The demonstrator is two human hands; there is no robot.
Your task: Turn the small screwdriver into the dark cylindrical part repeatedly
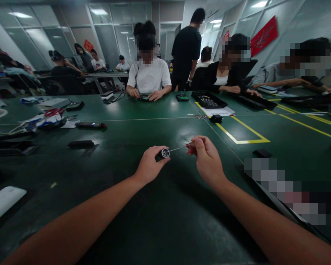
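Note:
Near the middle of the green table [143,206], my left hand [150,164] is closed around a small dark cylinder [165,153], its round, light-rimmed end turned up toward me. To the right, my right hand [208,160] grips the reddish handle of a thin screwdriver [178,148]. The metal shaft points left, and its tip is at the open end of the cylinder. How deep the tip sits inside cannot be made out.
A dark pen-like tool [90,125] and a black block [81,144] lie at the left. A white object [5,202] is nearer. Black trays [209,100] stand at the back right. A person in a white shirt [149,75] sits opposite.

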